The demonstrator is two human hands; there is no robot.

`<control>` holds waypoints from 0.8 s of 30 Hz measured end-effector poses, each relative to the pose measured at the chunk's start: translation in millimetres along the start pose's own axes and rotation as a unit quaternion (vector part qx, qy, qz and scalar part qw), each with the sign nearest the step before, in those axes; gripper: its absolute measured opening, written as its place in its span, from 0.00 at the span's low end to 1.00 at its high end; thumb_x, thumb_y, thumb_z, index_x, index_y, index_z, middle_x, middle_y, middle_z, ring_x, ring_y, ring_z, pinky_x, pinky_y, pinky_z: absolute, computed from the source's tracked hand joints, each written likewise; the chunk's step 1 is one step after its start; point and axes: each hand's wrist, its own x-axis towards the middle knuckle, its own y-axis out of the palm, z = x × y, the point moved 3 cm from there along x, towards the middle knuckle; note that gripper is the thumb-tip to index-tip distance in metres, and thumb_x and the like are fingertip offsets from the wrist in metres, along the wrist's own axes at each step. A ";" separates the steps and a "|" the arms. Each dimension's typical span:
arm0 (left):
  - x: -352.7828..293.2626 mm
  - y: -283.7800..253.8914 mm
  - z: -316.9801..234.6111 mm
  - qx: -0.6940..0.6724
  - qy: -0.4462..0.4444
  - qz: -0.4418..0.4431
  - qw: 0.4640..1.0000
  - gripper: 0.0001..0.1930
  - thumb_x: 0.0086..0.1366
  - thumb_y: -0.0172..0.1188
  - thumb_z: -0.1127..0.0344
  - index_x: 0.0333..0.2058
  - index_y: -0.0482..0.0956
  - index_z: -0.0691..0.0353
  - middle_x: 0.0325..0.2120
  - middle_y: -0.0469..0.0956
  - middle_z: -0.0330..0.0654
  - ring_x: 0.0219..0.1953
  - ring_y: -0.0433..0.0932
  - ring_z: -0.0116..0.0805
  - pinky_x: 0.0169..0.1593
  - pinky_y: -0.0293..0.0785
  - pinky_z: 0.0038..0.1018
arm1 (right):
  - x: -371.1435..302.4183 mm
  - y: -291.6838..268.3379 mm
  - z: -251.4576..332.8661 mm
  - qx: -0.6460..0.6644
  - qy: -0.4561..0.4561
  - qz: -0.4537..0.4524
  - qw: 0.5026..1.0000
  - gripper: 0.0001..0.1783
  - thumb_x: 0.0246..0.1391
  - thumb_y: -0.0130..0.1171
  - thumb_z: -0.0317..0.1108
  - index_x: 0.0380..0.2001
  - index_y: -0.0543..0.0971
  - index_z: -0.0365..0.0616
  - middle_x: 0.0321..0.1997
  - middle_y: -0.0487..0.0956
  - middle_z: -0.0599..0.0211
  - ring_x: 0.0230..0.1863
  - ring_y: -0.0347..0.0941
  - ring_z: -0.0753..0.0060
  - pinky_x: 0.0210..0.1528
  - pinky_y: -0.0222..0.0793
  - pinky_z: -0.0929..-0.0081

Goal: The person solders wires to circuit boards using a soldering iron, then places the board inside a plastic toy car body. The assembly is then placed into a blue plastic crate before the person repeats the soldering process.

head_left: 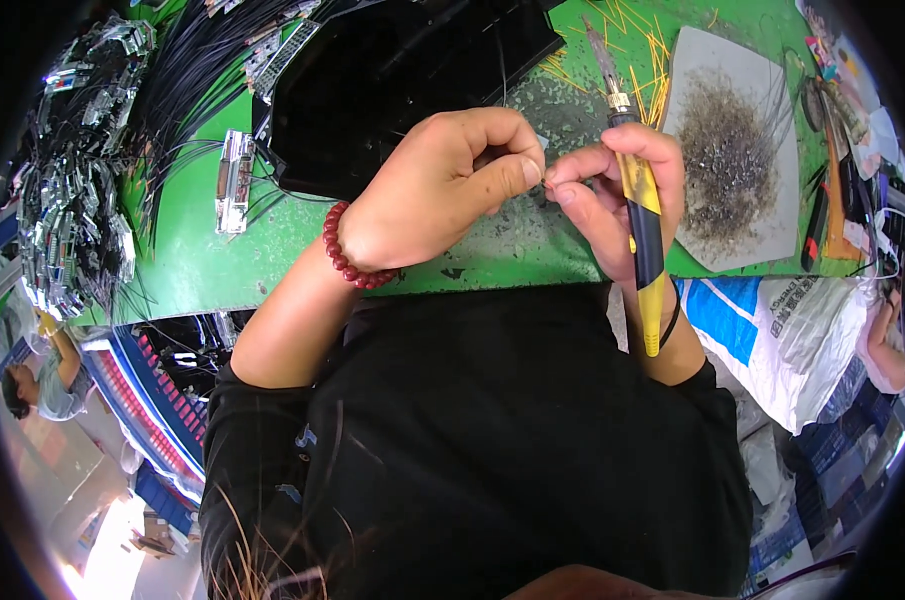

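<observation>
At two o'clock, right hand gripping yellow-black, pen-shaped soldering iron; left hand pinching, any held piece hidden; work seeming unfinished.

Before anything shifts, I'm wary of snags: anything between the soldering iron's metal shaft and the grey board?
Yes: thin yellow sticks lie on the green table between the soldering iron in the right hand and the grey board.

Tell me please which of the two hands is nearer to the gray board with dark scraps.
Right. The right hand is just left of the gray board; the left hand is farther left, beyond the right hand.
</observation>
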 end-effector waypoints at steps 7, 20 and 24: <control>0.6 1.6 0.6 -0.014 -0.002 -0.010 1.000 0.09 0.68 0.56 0.64 0.32 0.73 0.64 0.24 0.68 0.30 0.25 0.64 0.17 0.30 0.62 0.16 | 0.0 3.1 -0.6 -0.017 -0.022 0.002 1.000 0.28 0.47 0.64 0.16 0.50 0.65 0.40 0.34 0.77 0.61 0.35 0.78 0.73 0.37 0.75 0.78; 2.4 0.8 1.7 -0.123 0.024 0.036 0.991 0.09 0.69 0.57 0.64 0.34 0.72 0.64 0.26 0.69 0.31 0.26 0.66 0.19 0.32 0.65 0.17 | 2.9 8.5 -0.5 0.062 -0.025 -0.019 0.998 0.28 0.49 0.64 0.19 0.52 0.64 0.40 0.33 0.78 0.62 0.36 0.78 0.74 0.38 0.74 0.79; -2.7 1.7 -4.7 -0.094 0.014 0.015 0.995 0.06 0.67 0.58 0.68 0.34 0.74 0.65 0.26 0.71 0.32 0.26 0.68 0.19 0.31 0.66 0.17 | 4.0 6.3 3.1 0.059 0.024 -0.002 0.998 0.27 0.51 0.63 0.19 0.52 0.64 0.41 0.34 0.77 0.63 0.35 0.76 0.77 0.37 0.71 0.81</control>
